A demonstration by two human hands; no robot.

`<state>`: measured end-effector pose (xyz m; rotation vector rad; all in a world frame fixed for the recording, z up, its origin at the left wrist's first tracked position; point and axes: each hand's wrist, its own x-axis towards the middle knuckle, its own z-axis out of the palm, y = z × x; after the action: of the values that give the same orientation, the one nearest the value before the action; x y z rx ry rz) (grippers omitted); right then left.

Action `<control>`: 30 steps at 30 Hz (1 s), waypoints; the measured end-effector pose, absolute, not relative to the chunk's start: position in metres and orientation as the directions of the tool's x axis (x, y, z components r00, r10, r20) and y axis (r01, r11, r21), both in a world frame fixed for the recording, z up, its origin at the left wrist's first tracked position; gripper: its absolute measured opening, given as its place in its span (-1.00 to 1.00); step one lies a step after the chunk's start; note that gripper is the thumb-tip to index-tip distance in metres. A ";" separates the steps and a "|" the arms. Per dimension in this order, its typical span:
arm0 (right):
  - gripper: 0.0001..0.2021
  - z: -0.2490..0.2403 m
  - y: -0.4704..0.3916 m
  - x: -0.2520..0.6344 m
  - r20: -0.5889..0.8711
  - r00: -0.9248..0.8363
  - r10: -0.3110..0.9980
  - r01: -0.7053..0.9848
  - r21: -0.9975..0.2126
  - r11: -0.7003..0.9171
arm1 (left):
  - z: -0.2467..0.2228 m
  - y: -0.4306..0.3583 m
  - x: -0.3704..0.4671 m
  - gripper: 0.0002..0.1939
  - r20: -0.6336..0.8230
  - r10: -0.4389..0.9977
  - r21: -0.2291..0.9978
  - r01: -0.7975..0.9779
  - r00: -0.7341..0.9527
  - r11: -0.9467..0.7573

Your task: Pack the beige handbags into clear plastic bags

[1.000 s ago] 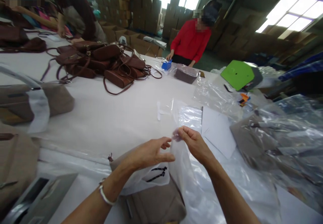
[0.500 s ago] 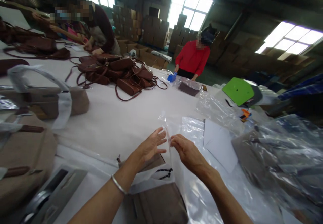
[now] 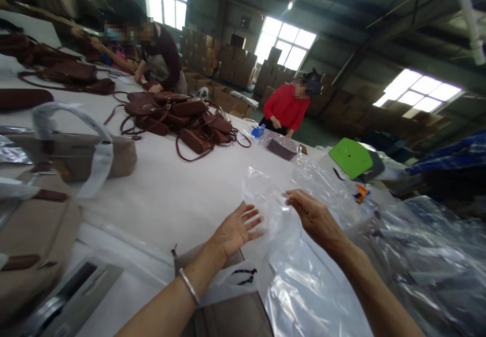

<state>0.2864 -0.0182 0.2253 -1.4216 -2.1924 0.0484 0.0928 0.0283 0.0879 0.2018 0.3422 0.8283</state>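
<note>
My right hand (image 3: 316, 219) pinches the top edge of a clear plastic bag (image 3: 271, 205) and holds it raised above the white table (image 3: 182, 185). My left hand (image 3: 237, 228), a silver bangle on its wrist, has its fingers spread at the bag's mouth, touching the film. Below my hands a taupe bag (image 3: 228, 311) lies on the table with a white tag bearing a black print on top of it.
A pile of dark red handbags (image 3: 178, 116) lies mid-table, taupe handbags (image 3: 72, 154) at the left. A heap of plastic-wrapped goods (image 3: 425, 256) fills the right. A person in red (image 3: 286, 109) stands at the far end, other people far left. A green board (image 3: 351, 157) lies at right.
My right hand has lifted the plastic bag up and to the right, spreading it wider. My left hand opened its fingers against the bag. The camera tilted upward.
</note>
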 end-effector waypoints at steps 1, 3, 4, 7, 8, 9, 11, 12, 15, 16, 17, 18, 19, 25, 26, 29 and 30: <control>-0.79 0.229 -0.017 0.285 0.432 -0.322 0.842 0.833 -0.294 0.469 | 0.086 0.025 0.096 -0.56 -0.235 0.699 0.288 -0.639 0.675 0.713; -0.78 0.235 -0.014 0.279 0.475 -0.350 0.807 0.826 -0.250 0.505 | 0.086 0.017 0.103 -0.35 -0.196 0.597 0.274 -0.541 0.778 0.795; -0.79 0.237 -0.012 0.276 0.488 -0.365 0.793 0.830 -0.215 0.515 | 0.087 0.013 0.106 -0.30 -0.135 0.570 0.276 -0.522 0.811 0.807; -0.77 0.240 -0.007 0.276 0.486 -0.423 0.765 0.845 -0.094 0.527 | 0.095 0.009 0.109 -0.40 0.021 0.607 0.262 -0.590 0.794 0.763; -0.76 0.239 -0.004 0.279 0.475 -0.442 0.761 0.846 -0.061 0.529 | 0.098 0.011 0.107 -0.51 0.017 0.644 0.253 -0.626 0.765 0.738; -0.74 0.237 -0.002 0.284 0.460 -0.454 0.763 0.850 -0.032 0.525 | 0.102 0.013 0.105 -0.61 -0.015 0.682 0.252 -0.657 0.732 0.711; -0.75 0.231 0.000 0.293 0.447 -0.424 0.788 0.885 0.023 0.464 | 0.109 0.020 0.100 -0.70 -0.109 0.742 0.296 -0.691 0.662 0.660; -0.77 0.228 -0.001 0.295 0.460 -0.379 0.803 0.912 0.041 0.407 | 0.112 0.023 0.097 -0.70 -0.148 0.771 0.346 -0.698 0.620 0.627; -0.68 0.217 -0.013 0.285 0.570 -0.203 0.796 0.960 -0.044 0.276 | 0.118 0.027 0.095 -0.67 -0.180 0.876 0.597 -0.658 0.448 0.459; -0.68 0.214 -0.019 0.275 0.591 -0.142 0.794 0.952 -0.138 0.273 | 0.119 0.026 0.096 -0.64 -0.163 0.910 0.678 -0.627 0.380 0.384; -0.71 0.209 -0.026 0.263 0.581 -0.078 0.810 0.926 -0.259 0.275 | 0.120 0.025 0.097 -0.62 -0.137 0.939 0.741 -0.596 0.316 0.309; -0.73 0.205 -0.032 0.250 0.533 -0.009 0.846 0.881 -0.396 0.258 | 0.120 0.023 0.098 -0.59 -0.104 0.961 0.781 -0.577 0.257 0.239; -0.74 0.199 -0.037 0.237 0.446 0.057 0.893 0.821 -0.530 0.213 | 0.121 0.021 0.100 -0.58 -0.068 0.976 0.802 -0.570 0.208 0.178; -0.70 0.161 -0.038 0.208 0.029 0.113 0.993 0.348 -0.937 -0.013 | 0.122 0.012 0.100 -0.51 0.075 0.977 0.831 -0.554 0.198 0.048; -0.68 0.158 -0.036 0.211 0.013 0.102 0.995 0.312 -0.950 -0.019 | 0.121 0.012 0.098 -0.50 0.088 0.969 0.844 -0.535 0.232 0.051; -0.63 0.156 -0.032 0.227 0.011 0.117 0.993 0.330 -0.943 -0.028 | 0.118 0.016 0.090 -0.46 0.101 0.940 0.881 -0.469 0.326 0.068; -0.62 0.158 -0.030 0.233 0.024 0.154 0.988 0.339 -0.940 -0.030 | 0.115 0.020 0.086 -0.44 0.090 0.939 0.897 -0.436 0.332 0.068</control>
<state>0.2330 -0.0305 0.1582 -1.5306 -1.3328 0.9089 0.0865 0.0198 0.1147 1.0248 0.6193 1.1420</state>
